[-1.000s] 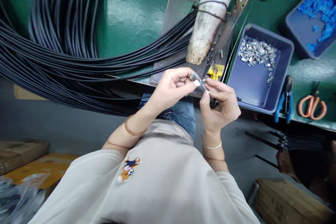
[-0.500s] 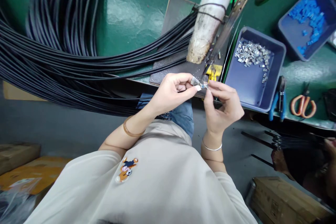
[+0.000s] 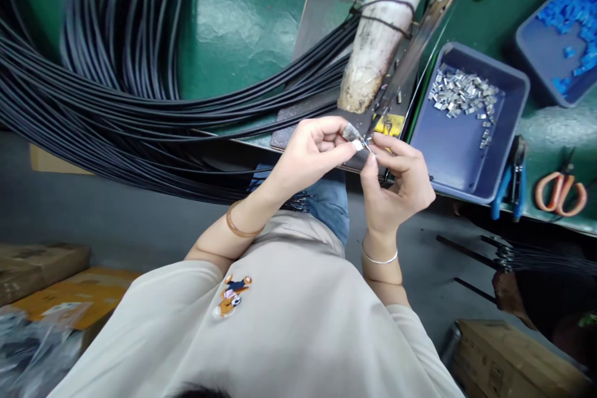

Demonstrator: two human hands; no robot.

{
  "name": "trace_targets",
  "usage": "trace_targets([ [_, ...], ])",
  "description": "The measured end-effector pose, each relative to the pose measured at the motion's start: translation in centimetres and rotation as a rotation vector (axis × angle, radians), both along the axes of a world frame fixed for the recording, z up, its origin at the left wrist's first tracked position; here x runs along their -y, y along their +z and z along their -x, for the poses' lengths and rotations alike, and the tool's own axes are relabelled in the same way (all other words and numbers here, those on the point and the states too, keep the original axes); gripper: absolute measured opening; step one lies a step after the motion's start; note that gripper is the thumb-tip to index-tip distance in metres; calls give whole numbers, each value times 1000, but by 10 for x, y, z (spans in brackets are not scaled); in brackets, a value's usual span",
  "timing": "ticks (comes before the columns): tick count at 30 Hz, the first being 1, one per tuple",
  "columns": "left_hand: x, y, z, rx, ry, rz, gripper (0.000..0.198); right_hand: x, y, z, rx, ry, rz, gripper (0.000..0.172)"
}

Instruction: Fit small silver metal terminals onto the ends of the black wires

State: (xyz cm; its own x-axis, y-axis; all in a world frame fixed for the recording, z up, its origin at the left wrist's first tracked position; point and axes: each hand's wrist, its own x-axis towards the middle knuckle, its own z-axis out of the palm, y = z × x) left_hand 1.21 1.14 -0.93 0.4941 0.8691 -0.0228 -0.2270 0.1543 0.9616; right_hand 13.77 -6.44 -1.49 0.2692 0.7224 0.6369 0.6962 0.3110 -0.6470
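My left hand [image 3: 313, 150] is closed in a pinch on a small cable end [image 3: 364, 143], with grey wrapping [image 3: 351, 132] around the tip of its index finger. From the cable end, thin light wires stick out towards my right hand [image 3: 396, 177]. That hand's thumb and index finger are pinched close together at the wires; exactly which strand they grip is too small to tell. Both hands are just in front of the bench edge. Behind the fingertips lies a yellow piece [image 3: 390, 125] on a dark board [image 3: 317, 18].
Black cables [image 3: 196, 115] sweep in from the left. A white-wrapped post [image 3: 377, 43] slants over the board. Right of it stand a bin [image 3: 443, 161] of metal shells and a bin [image 3: 541, 53] of blue pieces, with blue-handled pliers [image 3: 510, 183] and orange-handled scissors [image 3: 560, 193]. Another person sits at far right.
The view has shifted, so the bench things appear further right. Both hands keep their pinch, and the wires between them now slant downward to the right instead of lying nearly level.
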Motion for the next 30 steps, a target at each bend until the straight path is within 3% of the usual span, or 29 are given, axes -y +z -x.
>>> trace_targets([
  [22, -3, 5, 4, -23, -64, 2, 12, 0, 2, -2, -1, 18, 9, 13],
  [26, 4, 4, 10, -154, -39, -196, 13, 8, 9, -5, -141, -99, 90, 10],
  [30, 13, 4, 15, -310, 28, -590, 11, 15, 21, -10, 81, -146, 151, 13],
])
